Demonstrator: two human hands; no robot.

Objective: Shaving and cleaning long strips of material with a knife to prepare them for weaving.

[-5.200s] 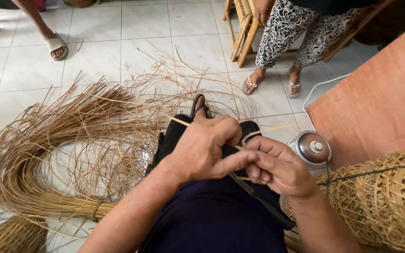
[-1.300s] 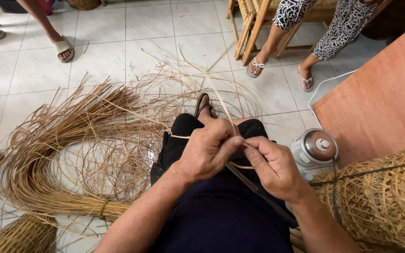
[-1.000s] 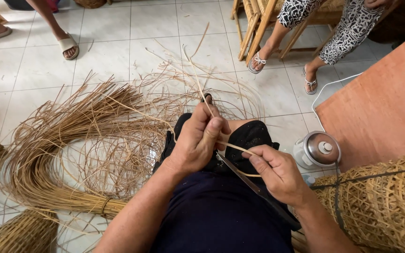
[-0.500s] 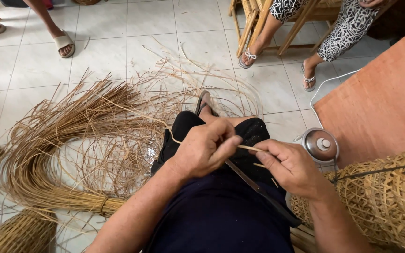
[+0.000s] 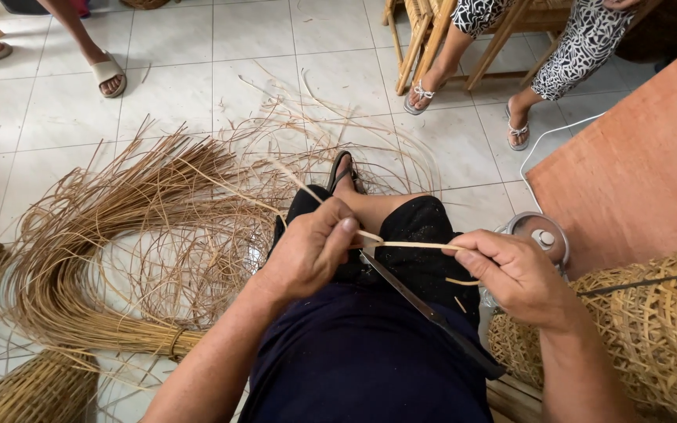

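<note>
A thin pale rattan strip (image 5: 409, 245) stretches between my two hands over my lap. My left hand (image 5: 311, 254) pinches its left part, where the strip runs on up and left toward the floor. My right hand (image 5: 515, 274) grips its right end. A long dark knife (image 5: 425, 309) lies slanted across my lap, its tip just under the strip near my left fingers. My dark trousers and one sandalled foot (image 5: 344, 171) show beyond the hands.
A big curved bundle of rattan strands (image 5: 119, 235) lies on the tiled floor at left. Woven baskets sit at right (image 5: 652, 329) and bottom left (image 5: 33, 392). A metal flask (image 5: 538, 235) stands by an orange board (image 5: 636, 164). Other people's feet and a wooden chair (image 5: 432, 31) are at the top.
My hands have drawn apart, so the strip now runs taut and level between them. The left hand came down from its raised position a second ago.
</note>
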